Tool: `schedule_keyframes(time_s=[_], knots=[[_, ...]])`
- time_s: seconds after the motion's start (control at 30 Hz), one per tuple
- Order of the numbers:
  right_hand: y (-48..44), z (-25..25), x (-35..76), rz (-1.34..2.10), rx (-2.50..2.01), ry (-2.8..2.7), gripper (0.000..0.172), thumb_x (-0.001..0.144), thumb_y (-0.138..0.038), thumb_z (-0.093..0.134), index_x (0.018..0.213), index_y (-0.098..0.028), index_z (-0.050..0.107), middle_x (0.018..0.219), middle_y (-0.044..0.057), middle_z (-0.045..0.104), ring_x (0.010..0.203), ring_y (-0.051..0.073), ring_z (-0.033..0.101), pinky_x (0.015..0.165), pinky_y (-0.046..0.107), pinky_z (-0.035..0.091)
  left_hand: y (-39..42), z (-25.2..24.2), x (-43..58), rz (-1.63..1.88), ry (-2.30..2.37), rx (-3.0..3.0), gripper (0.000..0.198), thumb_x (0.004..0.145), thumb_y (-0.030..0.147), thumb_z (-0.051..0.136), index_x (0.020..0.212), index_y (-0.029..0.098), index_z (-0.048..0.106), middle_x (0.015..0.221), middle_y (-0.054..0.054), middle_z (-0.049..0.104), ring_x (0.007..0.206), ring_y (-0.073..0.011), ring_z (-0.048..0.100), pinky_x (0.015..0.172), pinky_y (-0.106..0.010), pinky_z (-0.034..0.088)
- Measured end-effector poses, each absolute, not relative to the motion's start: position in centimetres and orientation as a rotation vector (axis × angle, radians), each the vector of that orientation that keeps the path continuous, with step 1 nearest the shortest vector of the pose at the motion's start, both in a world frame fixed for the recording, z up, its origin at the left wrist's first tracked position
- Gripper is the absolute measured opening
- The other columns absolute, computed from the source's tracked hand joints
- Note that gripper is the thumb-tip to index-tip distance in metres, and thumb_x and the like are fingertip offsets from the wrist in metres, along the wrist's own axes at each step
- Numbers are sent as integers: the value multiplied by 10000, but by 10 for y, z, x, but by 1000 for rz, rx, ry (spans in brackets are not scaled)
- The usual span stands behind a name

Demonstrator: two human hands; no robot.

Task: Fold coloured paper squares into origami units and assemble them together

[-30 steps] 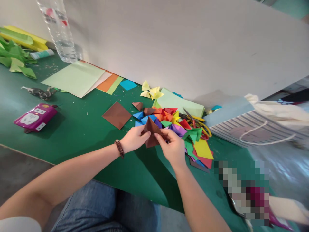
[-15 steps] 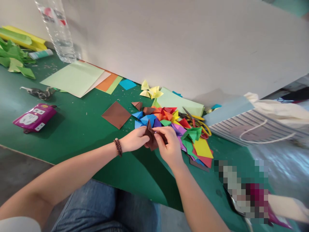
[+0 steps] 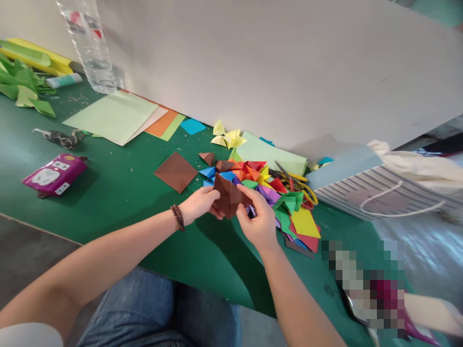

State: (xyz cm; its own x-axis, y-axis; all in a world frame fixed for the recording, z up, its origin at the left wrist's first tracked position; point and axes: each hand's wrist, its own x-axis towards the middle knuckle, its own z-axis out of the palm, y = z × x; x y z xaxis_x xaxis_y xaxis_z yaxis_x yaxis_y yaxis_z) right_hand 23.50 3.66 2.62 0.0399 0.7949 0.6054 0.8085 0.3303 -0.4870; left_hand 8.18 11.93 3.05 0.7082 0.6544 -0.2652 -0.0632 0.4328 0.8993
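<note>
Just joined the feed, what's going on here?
A seated person is holding a folded brown paper piece between the left hand and right hand, above a green table. Just beyond it lies a heap of folded colored paper pieces, with yellow-handled scissors at its far side. A flat brown paper square lies to the left of the heap.
</note>
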Motion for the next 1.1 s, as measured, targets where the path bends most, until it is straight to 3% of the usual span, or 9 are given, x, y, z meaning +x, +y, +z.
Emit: schedule_keyframes(time_s=[0.17, 0.33, 0.5, 0.67, 0.87, 0.97, 1.1], knots=[[35, 22, 238, -81, -1479, -1658, 379, 856, -199, 545, 1231, -235, 588, 1134, 77, 694, 1030, 235, 661, 867, 383, 559, 118, 28, 82, 467, 661, 1046, 130, 800, 142, 446, 719, 125, 547, 622, -65, 643, 498, -120, 601, 513, -247, 530], [37, 27, 239, -59, -1419, -1739, 322, 825, -117, 502, 1057, -256, 676, 1006, 41, 721, 931, 218, 675, 829, 385, 564, 118, 25, 83, 514, 655, 1102, 70, 806, 138, 476, 817, 141, 545, 644, -26, 630, 520, -107, 601, 535, -239, 529], [38, 31, 239, -15, -1422, -1817, 377, 753, -54, 468, 985, -254, 688, 1000, 43, 690, 954, 214, 649, 875, 401, 542, 117, 25, 83, 577, 638, 1176, 180, 759, 84, 447, 841, 133, 600, 751, -29, 637, 676, -116, 623, 666, -246, 536], [38, 30, 241, 29, -1458, -1781, 383, 726, -40, 467, 956, -244, 696, 971, 36, 690, 915, 204, 651, 840, 375, 544, 117, 24, 80, 660, 658, 1442, 197, 744, 137, 482, 874, 150, 630, 898, -46, 666, 892, -177, 628, 747, -258, 529], [39, 27, 242, 32, -1522, -1705, 419, 697, -18, 441, 957, -239, 684, 954, 18, 715, 911, 204, 660, 810, 355, 547, 113, 27, 77, 728, 645, 1748, 308, 696, 141, 561, 992, 149, 647, 981, -74, 685, 901, -203, 647, 750, -264, 537], [39, 27, 242, -12, -1447, -1707, 339, 725, -28, 488, 909, -240, 679, 916, 19, 706, 876, 201, 661, 786, 355, 547, 113, 26, 78, 749, 544, 1727, 368, 684, 101, 527, 1033, 130, 642, 1020, -92, 684, 937, -216, 653, 784, -290, 539], [39, 28, 241, -136, -1300, -1770, 221, 787, -76, 578, 847, -257, 689, 925, 27, 674, 885, 198, 652, 770, 361, 545, 114, 23, 81, 746, 376, 1502, 494, 670, 49, 497, 1133, 150, 638, 1208, -96, 652, 1145, -253, 592, 922, -337, 496]])
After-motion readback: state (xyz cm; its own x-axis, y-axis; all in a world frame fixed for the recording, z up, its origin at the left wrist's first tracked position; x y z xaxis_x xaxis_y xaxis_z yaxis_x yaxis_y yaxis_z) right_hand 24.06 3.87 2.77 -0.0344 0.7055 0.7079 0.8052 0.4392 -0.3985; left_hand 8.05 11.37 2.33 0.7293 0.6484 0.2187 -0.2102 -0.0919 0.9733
